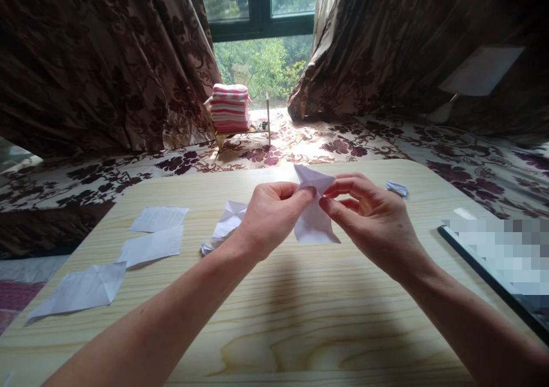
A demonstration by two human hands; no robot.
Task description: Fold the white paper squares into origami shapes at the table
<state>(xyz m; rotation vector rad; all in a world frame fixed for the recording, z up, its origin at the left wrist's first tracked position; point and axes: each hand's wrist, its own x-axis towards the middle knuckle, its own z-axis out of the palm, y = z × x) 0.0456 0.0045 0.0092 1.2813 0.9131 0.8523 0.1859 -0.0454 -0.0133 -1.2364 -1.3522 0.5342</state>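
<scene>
Above the middle of the wood-grain table, a creased sheet of white paper (315, 227) is held up, partly folded, with a pointed flap at its top. My left hand (272, 215) pinches it from the left, thumb on its near face. From the right, my right hand (371, 218) grips the paper's edge between thumb and fingers. Behind my left wrist lies another creased paper (229, 218), partly hidden by the hand. Beside it sits a small folded paper piece (206, 248).
Three loose paper sheets (152, 245) lie at the table's left. A small folded paper (397, 189) rests at the back right. A dark-edged device (493, 284), its screen blurred, lies at the right. Behind the table (274, 335) stand a small rack with stacked striped cloths (230, 108) and a lamp (482, 71).
</scene>
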